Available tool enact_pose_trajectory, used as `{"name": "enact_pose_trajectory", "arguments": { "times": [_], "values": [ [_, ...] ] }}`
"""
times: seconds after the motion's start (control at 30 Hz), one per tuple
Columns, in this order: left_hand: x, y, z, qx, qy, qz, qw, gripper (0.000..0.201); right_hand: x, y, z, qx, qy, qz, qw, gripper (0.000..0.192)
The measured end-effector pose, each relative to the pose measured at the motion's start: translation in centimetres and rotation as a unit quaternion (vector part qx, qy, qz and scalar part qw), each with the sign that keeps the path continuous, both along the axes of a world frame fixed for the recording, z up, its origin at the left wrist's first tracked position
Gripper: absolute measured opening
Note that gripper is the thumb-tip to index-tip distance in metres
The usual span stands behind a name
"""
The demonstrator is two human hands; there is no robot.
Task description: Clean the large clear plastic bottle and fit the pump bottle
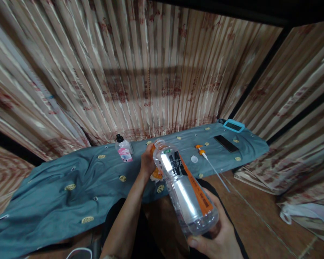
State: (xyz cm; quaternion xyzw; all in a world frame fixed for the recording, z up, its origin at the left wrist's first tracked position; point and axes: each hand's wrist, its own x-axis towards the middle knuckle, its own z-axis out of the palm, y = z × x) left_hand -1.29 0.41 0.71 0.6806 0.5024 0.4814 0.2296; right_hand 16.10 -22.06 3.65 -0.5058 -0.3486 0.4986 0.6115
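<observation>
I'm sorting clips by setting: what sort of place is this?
Probably a home room: patterned pleated curtains all round, a teal embroidered cloth over a low surface, a black phone on it, and a brown tiled floor.

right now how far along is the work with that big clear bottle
Done: the large clear plastic bottle with the orange label has its mouth uncapped, and the orange pump dispenser with its long tube lies loose on the teal cloth. In hand: right hand grips the bottle's base, left hand at its neck. Left: bottle looks empty.
</observation>
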Motion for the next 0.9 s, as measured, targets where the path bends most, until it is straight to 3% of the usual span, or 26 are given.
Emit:
{"name": "enact_pose_trajectory", "arguments": {
  "times": [0.9],
  "values": [
    [0.24,-0.02,0.16,0.002,0.000,0.011,1.000,0.027,0.06,0.17,0.65,-0.006,0.008,0.012,1.000,0.104]
  ]
}}
